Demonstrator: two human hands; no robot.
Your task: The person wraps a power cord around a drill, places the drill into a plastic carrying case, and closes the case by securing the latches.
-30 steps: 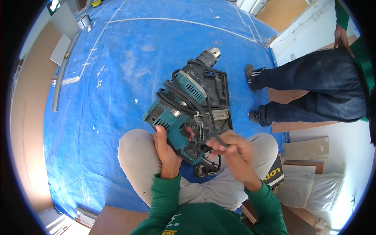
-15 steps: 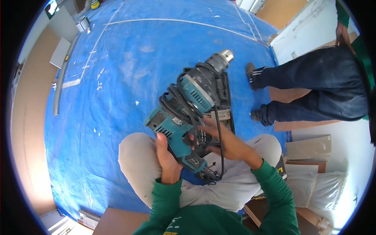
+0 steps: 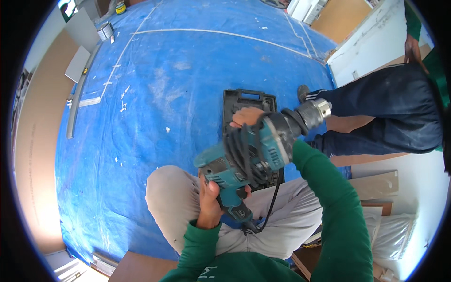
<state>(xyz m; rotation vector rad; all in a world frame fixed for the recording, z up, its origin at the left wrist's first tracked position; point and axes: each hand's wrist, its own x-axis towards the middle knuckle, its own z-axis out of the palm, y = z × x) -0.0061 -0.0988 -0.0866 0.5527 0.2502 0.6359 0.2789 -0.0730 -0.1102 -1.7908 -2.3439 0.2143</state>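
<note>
A teal and black corded power drill [image 3: 263, 148] is raised above my lap, its chuck pointing right. My left hand [image 3: 212, 202] grips its pistol handle from below. My right hand [image 3: 246, 116] reaches past the drill body, fingers curled at the edge of a black plastic tool case [image 3: 244, 101] that lies open on the blue tarp. The drill body hides most of that hand, so I cannot tell what it grips. The black power cord [image 3: 271, 202] is coiled around the drill and hangs down by my knee.
A blue tarp [image 3: 164, 94] covers the floor. Another person in dark trousers [image 3: 380, 113] stands at the right, a shoe beside the case. White boards and a plastic bag [image 3: 399, 235] lie at the lower right. A grey metal strip [image 3: 77, 101] lies at the left.
The drill has been lifted and swung right, off the case. My right hand left the cord near the handle and stretched forward to the case, which now shows uncovered.
</note>
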